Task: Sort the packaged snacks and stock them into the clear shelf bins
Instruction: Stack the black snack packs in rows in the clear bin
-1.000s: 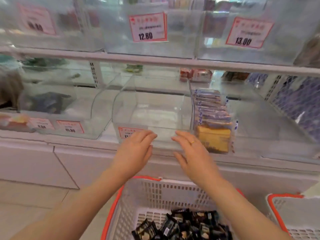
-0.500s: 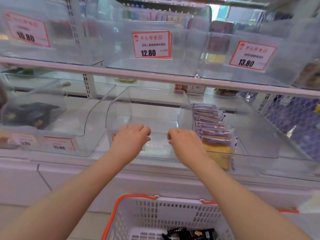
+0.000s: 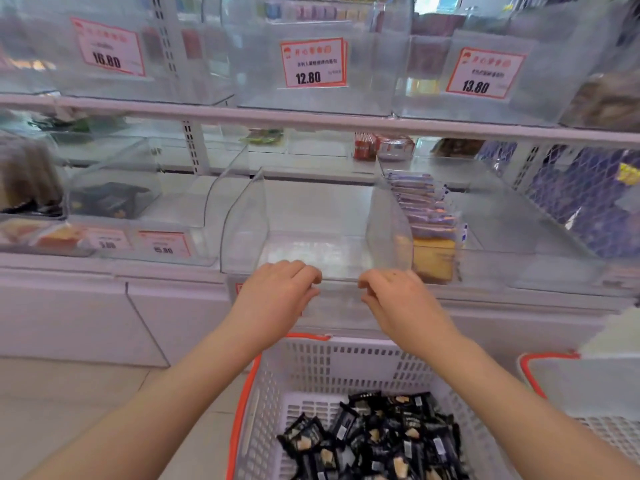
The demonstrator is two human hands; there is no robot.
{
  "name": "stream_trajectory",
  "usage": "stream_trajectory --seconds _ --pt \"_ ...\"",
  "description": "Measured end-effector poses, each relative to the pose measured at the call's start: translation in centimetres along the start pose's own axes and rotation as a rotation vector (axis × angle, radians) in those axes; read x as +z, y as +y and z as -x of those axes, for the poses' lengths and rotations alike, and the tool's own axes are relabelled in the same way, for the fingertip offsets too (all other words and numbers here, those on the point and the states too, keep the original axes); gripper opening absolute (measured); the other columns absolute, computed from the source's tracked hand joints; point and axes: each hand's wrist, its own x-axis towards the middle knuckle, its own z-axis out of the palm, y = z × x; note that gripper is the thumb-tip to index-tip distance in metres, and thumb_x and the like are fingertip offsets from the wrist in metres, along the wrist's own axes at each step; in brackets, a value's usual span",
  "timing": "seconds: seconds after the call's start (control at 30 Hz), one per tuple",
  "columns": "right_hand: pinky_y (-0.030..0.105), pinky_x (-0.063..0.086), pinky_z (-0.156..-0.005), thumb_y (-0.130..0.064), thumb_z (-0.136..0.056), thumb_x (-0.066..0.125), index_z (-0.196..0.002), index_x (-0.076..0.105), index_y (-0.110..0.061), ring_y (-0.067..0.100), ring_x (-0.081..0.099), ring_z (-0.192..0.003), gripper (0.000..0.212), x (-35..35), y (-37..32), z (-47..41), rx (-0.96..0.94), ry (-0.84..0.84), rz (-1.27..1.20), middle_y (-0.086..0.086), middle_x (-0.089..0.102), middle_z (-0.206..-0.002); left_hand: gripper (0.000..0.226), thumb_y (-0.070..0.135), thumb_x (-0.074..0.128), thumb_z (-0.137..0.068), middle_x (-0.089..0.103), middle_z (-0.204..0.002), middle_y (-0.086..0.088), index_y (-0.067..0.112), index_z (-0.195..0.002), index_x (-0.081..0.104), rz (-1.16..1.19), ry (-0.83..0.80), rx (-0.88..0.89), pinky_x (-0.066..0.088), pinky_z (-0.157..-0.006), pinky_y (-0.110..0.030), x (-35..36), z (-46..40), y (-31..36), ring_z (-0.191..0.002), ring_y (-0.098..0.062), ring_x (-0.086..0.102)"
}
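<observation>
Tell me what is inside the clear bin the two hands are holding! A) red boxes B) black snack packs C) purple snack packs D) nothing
D: the clear plastic shelf bin gripped at its front rim by the left hand and right hand shows only its bare floor.

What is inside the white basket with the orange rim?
The white plastic basket with the orange rim holds a heap of small black-wrapped snack packets. Whatever lies beneath the heap, and the basket's near end, cannot be seen.

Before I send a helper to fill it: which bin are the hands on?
On the lower shelf, under the 12.80 price tag, sits a clear bin holding nothing. Left hand and right hand grip its front lip; its right neighbour holds stacked cake packets.
</observation>
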Motion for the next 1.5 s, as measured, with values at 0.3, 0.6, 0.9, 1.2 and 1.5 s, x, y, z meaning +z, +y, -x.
stream_trajectory --seconds 0.3,0.6,0.9,1.2,1.5 --pt "0.029 0.045 -0.081 -0.008 -0.087 0.056 -0.099 0.063 -0.010 0.019 0.052 -0.099 0.014 6.4 -0.1 8.0 0.201 0.150 -0.224 0.004 0.059 -0.105 0.023 0.017 0.045 -0.085 0.064 -0.081 -0.006 0.004 -0.089 0.065 0.164 -0.040 0.162 0.050 -0.061 -0.031 3.1 4.4 4.0 -0.072 -0.025 0.060" --pt "0.028 0.040 -0.063 -0.024 -0.094 0.046 -0.081 0.052 -0.016 0.021 0.056 -0.079 0.016 17.7 7.4 17.4 0.702 -0.765 -0.274 0.004 0.059 -0.085 0.023 0.018 0.041 -0.092 0.061 -0.108 -0.004 0.014 -0.107 0.057 0.381 -0.861 -0.192 0.047 -0.082 -0.033 19.2 12.2 6.7 -0.099 -0.023 0.057" --pt "0.031 0.045 -0.066 -0.020 -0.096 0.041 -0.110 0.056 -0.009 0.025 0.060 -0.091 0.023 24.5 7.3 19.0 0.725 -0.893 -0.206 0.009 0.058 -0.109 0.026 0.016 0.042 -0.093 0.064 -0.111 -0.008 0.013 -0.116 0.055 0.539 -1.160 -0.523 0.048 -0.084 -0.030 27.7 16.4 9.7 -0.097 -0.022 0.060" --pt "0.036 0.043 -0.093 -0.032 -0.093 0.050 -0.126 0.044 -0.006 0.026 0.045 -0.121 0.042 28.9 5.5 20.2 0.776 -0.844 -0.142 0.010 0.048 -0.129 0.057 0.018 0.046 -0.091 0.032 -0.145 -0.007 0.016 -0.144 0.025 0.335 -1.150 -0.576 0.034 -0.106 -0.036 31.2 17.9 11.3 -0.130 -0.026 0.035" --pt "0.030 0.043 -0.072 -0.028 -0.089 0.060 -0.108 0.046 -0.015 0.017 0.051 -0.087 0.027 28.6 6.4 22.2 1.072 -0.714 -0.695 -0.002 0.053 -0.091 0.050 0.027 0.050 -0.092 0.033 -0.143 -0.003 0.020 -0.139 0.034 0.138 -1.258 -0.377 0.033 -0.103 -0.038 33.9 17.8 11.5 -0.130 -0.025 0.028"
